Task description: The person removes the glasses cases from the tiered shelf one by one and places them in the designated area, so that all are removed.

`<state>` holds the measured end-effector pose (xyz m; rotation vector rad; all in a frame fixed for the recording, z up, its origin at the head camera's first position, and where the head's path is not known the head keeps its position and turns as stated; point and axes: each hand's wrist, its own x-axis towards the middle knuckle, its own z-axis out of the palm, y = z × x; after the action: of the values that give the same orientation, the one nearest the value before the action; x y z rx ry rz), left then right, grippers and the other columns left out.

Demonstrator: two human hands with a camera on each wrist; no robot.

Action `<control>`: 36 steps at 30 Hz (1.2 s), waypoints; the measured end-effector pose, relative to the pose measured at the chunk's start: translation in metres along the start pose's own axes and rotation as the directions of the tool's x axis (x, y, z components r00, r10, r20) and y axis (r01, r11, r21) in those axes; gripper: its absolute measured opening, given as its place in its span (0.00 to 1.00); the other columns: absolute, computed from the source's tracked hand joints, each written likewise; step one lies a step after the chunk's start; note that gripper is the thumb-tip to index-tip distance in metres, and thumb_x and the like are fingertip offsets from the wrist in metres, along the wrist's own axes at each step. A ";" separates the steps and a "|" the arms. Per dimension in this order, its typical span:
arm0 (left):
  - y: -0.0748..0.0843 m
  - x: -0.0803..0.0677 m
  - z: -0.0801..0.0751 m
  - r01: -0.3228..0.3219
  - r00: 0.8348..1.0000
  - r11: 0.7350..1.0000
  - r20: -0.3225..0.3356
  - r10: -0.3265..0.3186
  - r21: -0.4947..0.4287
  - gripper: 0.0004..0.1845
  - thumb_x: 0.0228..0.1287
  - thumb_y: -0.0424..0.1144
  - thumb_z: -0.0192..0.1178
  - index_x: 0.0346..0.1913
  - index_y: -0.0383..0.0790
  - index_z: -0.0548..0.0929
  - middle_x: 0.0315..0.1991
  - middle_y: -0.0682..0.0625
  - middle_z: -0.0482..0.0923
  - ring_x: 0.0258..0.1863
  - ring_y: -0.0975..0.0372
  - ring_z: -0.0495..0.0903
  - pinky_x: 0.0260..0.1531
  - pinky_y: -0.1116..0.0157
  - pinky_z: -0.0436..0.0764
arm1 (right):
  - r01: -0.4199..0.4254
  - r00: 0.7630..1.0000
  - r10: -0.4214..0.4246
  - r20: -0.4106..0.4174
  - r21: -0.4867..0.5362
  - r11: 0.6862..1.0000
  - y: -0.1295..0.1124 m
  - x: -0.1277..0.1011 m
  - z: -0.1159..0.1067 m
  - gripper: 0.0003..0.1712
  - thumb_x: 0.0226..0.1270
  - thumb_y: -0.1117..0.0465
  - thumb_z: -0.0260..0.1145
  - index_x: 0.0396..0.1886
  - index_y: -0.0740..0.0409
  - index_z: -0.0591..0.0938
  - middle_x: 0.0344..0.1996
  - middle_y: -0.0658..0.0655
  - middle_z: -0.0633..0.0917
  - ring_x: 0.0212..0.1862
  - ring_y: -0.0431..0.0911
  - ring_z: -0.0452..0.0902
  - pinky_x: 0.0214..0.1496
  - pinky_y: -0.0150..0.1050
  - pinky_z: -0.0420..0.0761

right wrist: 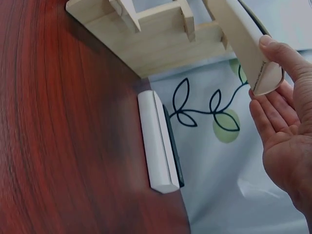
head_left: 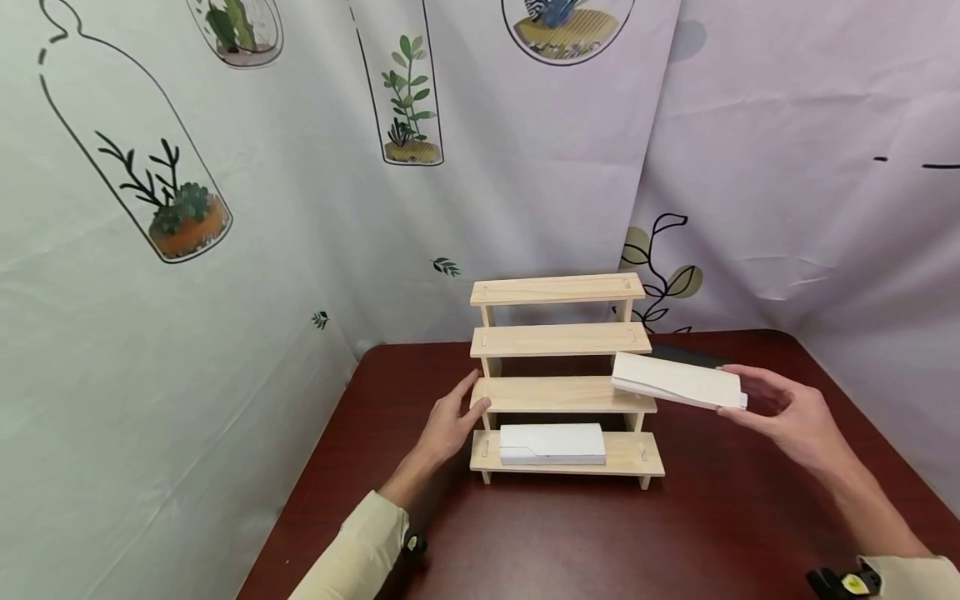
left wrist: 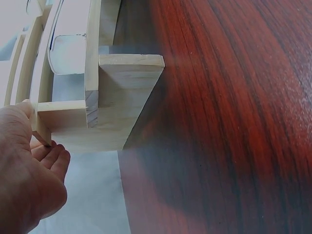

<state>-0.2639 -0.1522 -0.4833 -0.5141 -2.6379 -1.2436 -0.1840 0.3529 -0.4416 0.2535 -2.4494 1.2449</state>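
Observation:
A four-step wooden display rack (head_left: pixel 562 394) stands on the table. My left hand (head_left: pixel 448 419) grips the left end of its second step from the bottom, thumb on one side and fingers on the other in the left wrist view. In my right hand (head_left: pixel 795 414) a long white glasses case (head_left: pixel 675 379) is pinched by one end, its far end overlapping the right end of that same step. Another white glasses case (head_left: pixel 551 443) lies lengthwise on the bottom step, left of its middle.
The dark red table (head_left: pixel 570 542) reaches back to a printed cloth (head_left: pixel 525 208). In the right wrist view, a further white case (right wrist: pixel 157 141) lies on the table by its back edge, with a dark case (right wrist: pixel 173 146) right against it.

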 end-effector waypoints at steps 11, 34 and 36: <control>0.003 -0.001 0.000 0.003 1.000 1.000 -0.004 -0.003 -0.002 0.35 0.80 0.47 0.63 0.82 0.41 0.66 0.77 0.44 0.70 0.77 0.50 0.68 0.72 0.45 0.69 | -0.050 0.999 0.050 -0.011 0.010 0.999 0.020 -0.008 -0.013 0.37 0.60 0.60 0.85 0.69 0.57 0.83 0.49 0.24 0.82 0.48 0.17 0.77 0.40 0.20 0.77; 0.002 0.000 0.000 0.016 1.000 1.000 0.005 -0.016 0.001 0.35 0.80 0.48 0.63 0.82 0.41 0.66 0.78 0.44 0.69 0.77 0.50 0.68 0.72 0.45 0.69 | -0.110 0.992 0.116 -0.045 0.124 0.986 0.063 -0.023 -0.020 0.34 0.63 0.68 0.81 0.68 0.60 0.82 0.45 0.25 0.84 0.47 0.17 0.79 0.44 0.17 0.78; 0.003 -0.001 0.000 0.018 1.000 1.000 0.004 -0.018 0.000 0.35 0.80 0.48 0.63 0.82 0.42 0.66 0.78 0.44 0.70 0.77 0.50 0.68 0.72 0.45 0.70 | -0.117 0.991 0.124 -0.044 0.126 0.985 0.066 -0.023 -0.019 0.33 0.63 0.67 0.81 0.68 0.60 0.82 0.45 0.25 0.84 0.47 0.17 0.78 0.44 0.17 0.78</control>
<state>-0.2624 -0.1511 -0.4814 -0.4948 -2.6515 -1.2483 -0.1797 0.4071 -0.4902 0.1058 -2.3780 1.4380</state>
